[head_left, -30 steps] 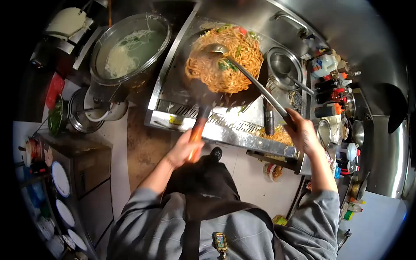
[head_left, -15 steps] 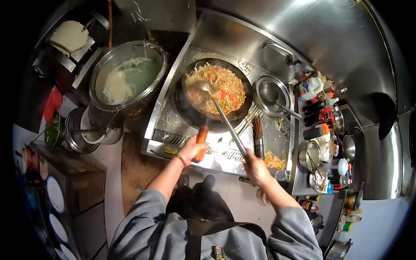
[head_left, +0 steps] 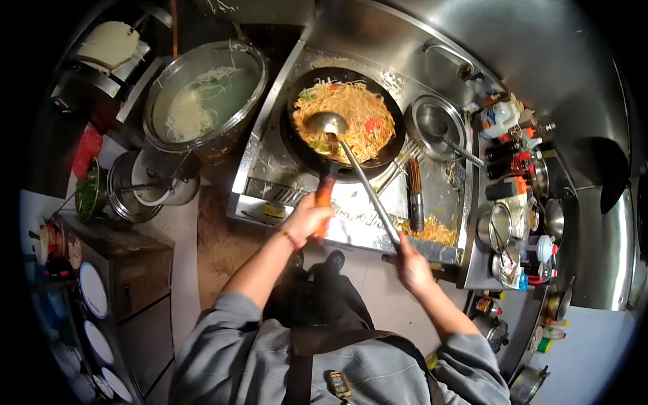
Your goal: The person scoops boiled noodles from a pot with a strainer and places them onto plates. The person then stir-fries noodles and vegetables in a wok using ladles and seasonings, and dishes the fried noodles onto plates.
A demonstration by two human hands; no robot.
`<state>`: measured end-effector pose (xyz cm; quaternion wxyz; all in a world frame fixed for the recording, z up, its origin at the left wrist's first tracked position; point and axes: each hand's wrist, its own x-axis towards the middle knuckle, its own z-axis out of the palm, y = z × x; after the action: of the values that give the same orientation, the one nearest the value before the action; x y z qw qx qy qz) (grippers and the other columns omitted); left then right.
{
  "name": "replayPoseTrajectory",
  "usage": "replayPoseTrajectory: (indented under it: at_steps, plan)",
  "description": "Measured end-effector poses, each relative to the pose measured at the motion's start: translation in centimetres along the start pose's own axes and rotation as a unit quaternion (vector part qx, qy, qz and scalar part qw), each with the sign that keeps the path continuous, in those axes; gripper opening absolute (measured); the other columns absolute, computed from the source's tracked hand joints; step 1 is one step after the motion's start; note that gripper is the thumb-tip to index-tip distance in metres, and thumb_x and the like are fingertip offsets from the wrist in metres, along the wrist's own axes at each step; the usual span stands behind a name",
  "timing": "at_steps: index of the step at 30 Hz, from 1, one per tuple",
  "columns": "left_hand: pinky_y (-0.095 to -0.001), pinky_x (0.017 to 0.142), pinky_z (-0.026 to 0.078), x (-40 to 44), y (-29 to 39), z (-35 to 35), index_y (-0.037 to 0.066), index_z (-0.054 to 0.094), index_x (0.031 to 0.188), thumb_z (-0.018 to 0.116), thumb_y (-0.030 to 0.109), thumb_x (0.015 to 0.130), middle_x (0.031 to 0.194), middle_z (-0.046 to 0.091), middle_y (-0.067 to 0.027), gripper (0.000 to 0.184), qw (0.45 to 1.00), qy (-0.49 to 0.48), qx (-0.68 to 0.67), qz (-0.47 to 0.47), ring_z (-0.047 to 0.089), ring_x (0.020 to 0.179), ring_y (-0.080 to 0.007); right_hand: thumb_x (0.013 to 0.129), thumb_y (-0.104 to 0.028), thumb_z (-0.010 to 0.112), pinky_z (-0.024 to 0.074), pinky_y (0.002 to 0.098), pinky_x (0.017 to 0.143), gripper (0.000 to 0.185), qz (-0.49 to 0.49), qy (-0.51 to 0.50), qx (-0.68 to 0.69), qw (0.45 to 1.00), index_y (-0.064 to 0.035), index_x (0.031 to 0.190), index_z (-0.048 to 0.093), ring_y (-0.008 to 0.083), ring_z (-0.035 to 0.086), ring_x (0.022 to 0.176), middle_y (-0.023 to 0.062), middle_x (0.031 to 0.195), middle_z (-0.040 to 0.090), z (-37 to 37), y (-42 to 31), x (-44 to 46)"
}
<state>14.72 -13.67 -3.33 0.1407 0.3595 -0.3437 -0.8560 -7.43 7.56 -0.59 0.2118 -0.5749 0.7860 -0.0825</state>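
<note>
My left hand (head_left: 309, 219) is wrapped round the orange handle (head_left: 324, 202) of a dark wok (head_left: 290, 145) on the steel stove. Noodles (head_left: 358, 115) with red and green pieces lie in the wok. My right hand (head_left: 413, 266) grips the end of a long metal ladle (head_left: 368, 189). The ladle's bowl rests over the left part of the noodles, and its shaft crosses the wok's near rim.
A large pot (head_left: 253, 111) of pale noodles in cloudy water stands left. Right of the wok are a steel pot (head_left: 435, 111) with another ladle and a bamboo brush (head_left: 415, 196). Bottles and metal bowls (head_left: 496, 226) line the right shelf. Noodle scraps (head_left: 435, 233) lie near the front edge.
The noodles, tossed high a second ago, lie in the wok. My right hand has moved left and nearer my body, with the ladle. The ladle's bowl remains over the noodles' left side.
</note>
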Motion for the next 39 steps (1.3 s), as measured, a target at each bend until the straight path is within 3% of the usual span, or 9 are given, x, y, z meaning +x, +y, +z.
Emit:
replayPoseTrajectory:
  at_steps: [5,10,14,18,21,28,29,35,39]
  plan:
    - [-0.0275,0.04,0.041,-6.6,2.5,-0.1,0.003,0.048,0.098,0.056,0.004,0.08,0.06,0.05,-0.0047,0.02,0.998,-0.016,0.049,-0.033,0.05,0.044,-0.0132,0.079,-0.003,0.056,0.0484,0.0407,0.048,0.065,-0.086,0.025,-0.167,0.982,-0.0152,0.137,0.029,0.0324,0.06,0.059,0.0181,0.074,0.059,-9.6,6.9,-3.9]
    - [-0.0272,0.039,0.04,-3.1,-1.8,-1.0,0.005,0.043,0.089,0.055,0.007,0.082,0.06,0.049,-0.0038,0.013,1.0,-0.011,0.024,0.007,0.048,0.043,-0.0123,0.082,-0.011,0.055,0.0485,0.0409,0.067,0.043,-0.075,0.025,-0.078,0.994,-0.0082,0.123,0.047,0.0387,0.058,0.081,0.0269,0.094,0.057,-13.6,2.3,5.4]
    - [-0.0279,0.035,0.037,-8.2,-3.9,-1.7,0.008,0.039,0.098,0.052,0.001,0.079,0.057,0.044,-0.0051,0.023,0.997,-0.045,-0.052,-0.024,0.046,0.04,-0.0131,0.081,-0.001,0.056,0.0462,0.0266,0.071,0.047,0.005,0.048,0.12,0.992,-0.0058,0.126,0.048,0.0146,0.059,0.076,0.008,0.089,0.065,-21.1,3.8,3.9]
    - [-0.0285,0.039,0.039,-5.7,2.7,0.8,0.005,0.042,0.087,0.051,0.001,0.079,0.062,0.045,-0.0052,0.013,0.999,-0.037,-0.035,-0.017,0.046,0.045,-0.013,0.08,0.008,0.053,0.0353,0.0182,0.053,0.046,0.09,-0.03,0.041,0.995,-0.0027,0.125,0.049,0.0026,0.041,0.06,-0.0041,0.076,0.053,-28.2,-3.2,2.8]
    - [-0.0289,0.042,0.041,-0.2,2.2,0.7,0.005,0.041,0.082,0.054,0.002,0.079,0.062,0.046,-0.005,0.013,0.999,-0.035,-0.032,-0.005,0.048,0.05,-0.0131,0.083,0.006,0.054,0.0427,0.0192,0.076,0.043,0.041,-0.014,0.117,0.992,-0.0028,0.124,0.05,0.0062,0.053,0.084,0.0014,0.095,0.06,-24.1,-0.8,6.7]
    - [-0.0302,0.042,0.042,4.1,0.7,-0.4,0.005,0.04,0.084,0.054,0.001,0.078,0.06,0.047,-0.0048,0.016,0.998,-0.023,0.045,0.024,0.046,0.045,-0.0133,0.084,-0.004,0.044,0.0453,0.0408,0.064,0.041,-0.073,0.169,0.13,0.974,-0.003,0.125,0.041,0.0392,0.058,0.073,0.0274,0.084,0.058,4.7,-5.2,8.3]
    - [-0.0301,0.042,0.042,3.5,0.0,-0.8,0.005,0.04,0.085,0.053,0.001,0.078,0.061,0.047,-0.0048,0.016,0.997,-0.032,0.071,0.027,0.047,0.046,-0.0133,0.08,0.003,0.054,0.0455,0.0296,0.074,0.051,0.015,0.047,0.088,0.995,0.0024,0.128,0.039,0.0193,0.051,0.077,0.0101,0.085,0.056,7.1,-0.4,6.1]
    - [-0.0299,0.04,0.042,-7.2,1.7,0.3,0.007,0.041,0.118,0.051,0.0,0.079,0.061,0.047,-0.0044,0.04,0.999,-0.023,0.007,-0.03,0.05,0.045,-0.013,0.08,-0.003,0.053,0.0509,0.0414,0.051,0.058,-0.026,0.039,-0.175,0.983,-0.0154,0.134,0.036,0.0318,0.061,0.061,0.0189,0.083,0.059,-9.1,6.8,-6.0]
    - [-0.0293,0.039,0.041,-3.4,3.4,0.3,0.006,0.041,0.095,0.054,0.002,0.079,0.058,0.047,-0.0045,0.021,0.999,-0.04,0.0,-0.017,0.048,0.044,-0.0127,0.08,-0.006,0.056,0.0463,0.0412,0.053,0.049,-0.045,0.02,-0.114,0.992,-0.0102,0.127,0.044,0.0351,0.059,0.064,0.0199,0.075,0.058,-13.5,6.2,0.5]
